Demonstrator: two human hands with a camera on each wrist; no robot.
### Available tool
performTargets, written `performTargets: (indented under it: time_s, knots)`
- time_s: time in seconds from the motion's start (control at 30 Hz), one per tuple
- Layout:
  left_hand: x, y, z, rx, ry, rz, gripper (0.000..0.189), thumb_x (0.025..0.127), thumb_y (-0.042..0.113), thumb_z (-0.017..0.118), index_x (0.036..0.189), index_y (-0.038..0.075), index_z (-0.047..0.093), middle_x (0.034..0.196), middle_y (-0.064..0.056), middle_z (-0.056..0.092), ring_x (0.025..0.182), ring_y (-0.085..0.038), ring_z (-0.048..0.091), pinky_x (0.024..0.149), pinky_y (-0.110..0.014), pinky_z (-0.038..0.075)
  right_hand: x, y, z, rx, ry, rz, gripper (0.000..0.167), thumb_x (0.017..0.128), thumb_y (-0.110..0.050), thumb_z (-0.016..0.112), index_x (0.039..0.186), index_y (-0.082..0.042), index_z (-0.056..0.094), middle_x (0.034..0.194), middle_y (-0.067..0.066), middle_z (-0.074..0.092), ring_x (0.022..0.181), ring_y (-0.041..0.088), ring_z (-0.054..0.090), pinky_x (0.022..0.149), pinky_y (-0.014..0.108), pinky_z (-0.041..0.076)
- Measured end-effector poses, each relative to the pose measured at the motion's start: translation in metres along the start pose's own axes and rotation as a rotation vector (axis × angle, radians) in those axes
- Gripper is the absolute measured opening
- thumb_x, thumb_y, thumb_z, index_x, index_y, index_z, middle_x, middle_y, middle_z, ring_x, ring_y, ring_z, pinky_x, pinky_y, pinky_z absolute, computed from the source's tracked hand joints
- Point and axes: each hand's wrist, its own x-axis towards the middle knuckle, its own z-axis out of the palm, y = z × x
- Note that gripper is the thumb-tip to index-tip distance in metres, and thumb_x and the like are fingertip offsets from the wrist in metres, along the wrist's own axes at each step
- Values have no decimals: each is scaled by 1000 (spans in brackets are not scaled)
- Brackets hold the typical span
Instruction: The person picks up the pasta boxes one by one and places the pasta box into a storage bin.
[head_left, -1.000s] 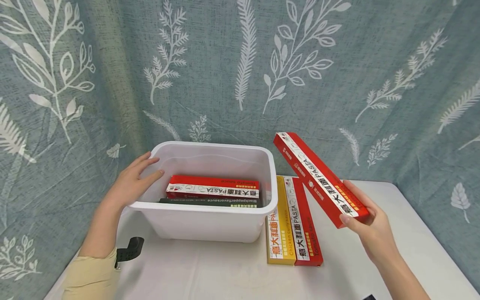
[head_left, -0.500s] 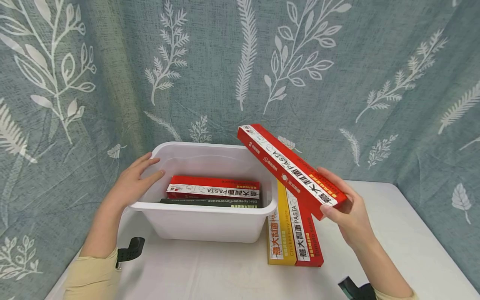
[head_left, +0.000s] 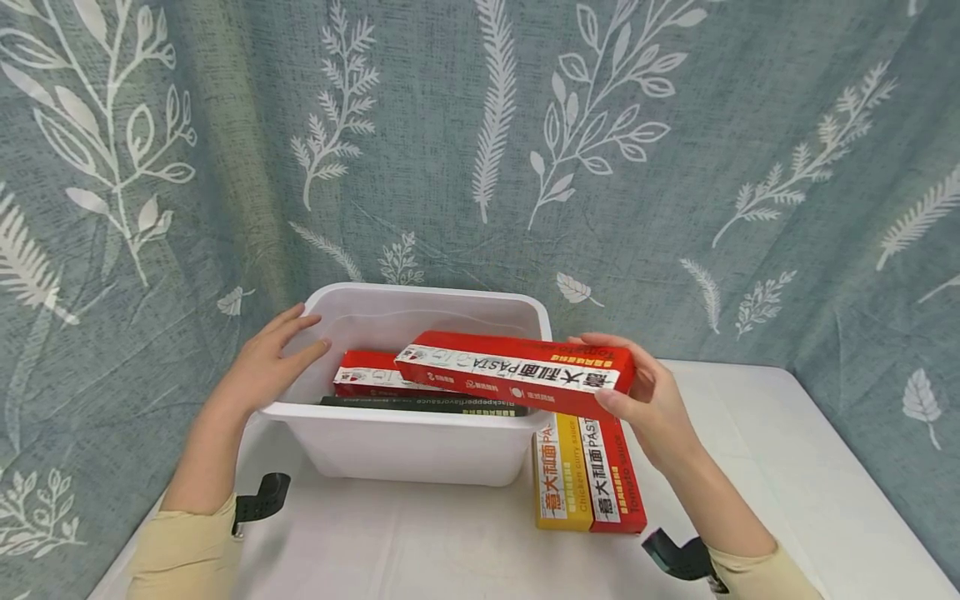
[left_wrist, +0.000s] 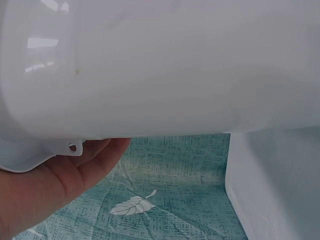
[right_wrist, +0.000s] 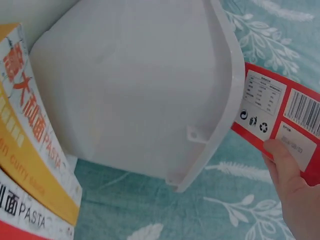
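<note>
My right hand [head_left: 648,408] grips the right end of a red pasta box [head_left: 510,367], thumb in front and fingers behind. The box's left part lies over the opening of the white plastic bin [head_left: 405,450], its right end beyond the bin's right rim. In the right wrist view, the back label of this red box [right_wrist: 280,120] shows beside the bin's rim. My left hand [head_left: 266,367] rests on the bin's left rim, fingers spread. Inside the bin are another red pasta box [head_left: 363,375] and a black box [head_left: 420,406].
A yellow chicken curry pasta box [head_left: 566,492] and a red tomato sauce box [head_left: 622,492] lie side by side on the white table [head_left: 405,550], right of the bin. A blue-green leaf-patterned curtain [head_left: 435,167] hangs behind.
My right hand has moved left with the red pasta box, from right of the bin to over its opening. The box has lowered and levelled out. My left hand stays at the rim.
</note>
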Motion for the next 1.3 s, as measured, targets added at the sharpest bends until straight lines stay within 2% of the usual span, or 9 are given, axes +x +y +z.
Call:
performTargets:
  time_s: [0.33,0.67,0.87,1.0,1.1,1.3]
  knots:
    - [1,-2,1,3,-3,-9,67,101,42,49,149,-2,34,160,-22,12,141,-52,13,103,-73,19,29,5,8,53,-75,73,41,88,-3,57,127,-13,57,128,2,61,111,23,57,88,35,54]
    - [1,1,0,4,4,-1,66,101,41,49,149,-2,34,160,-22,13,141,-51,14,103,-73,18,48,15,13,4,-194,104,45,86,-7,62,130,-10,51,130,2,60,112,24,58,88,38,54]
    - [1,0,0,-2,3,-5,67,101,42,49,149,-2,34,160,-22,12,142,-51,14,103,-73,19,53,17,17,-72,-239,128,52,86,-5,69,135,-6,52,133,8,58,110,26,59,86,39,55]
    - [1,-1,0,-8,0,-7,67,101,42,49,149,-1,34,160,-21,12,142,-51,13,103,-73,19,56,19,20,-192,-257,84,51,88,-8,72,136,-7,55,137,7,56,125,20,53,102,36,44]
    - [0,-1,1,-13,-4,-17,67,101,42,48,150,-1,32,160,-22,11,142,-51,13,102,-74,19,56,21,20,-279,-230,45,50,89,-13,73,136,-11,57,139,2,55,136,13,42,112,32,32]
    - [-1,0,1,-10,-8,-30,68,101,42,47,151,-1,31,160,-23,10,141,-52,13,100,-76,20,49,22,14,-333,-175,30,51,88,-14,74,136,-15,57,138,-1,56,133,13,44,110,30,34]
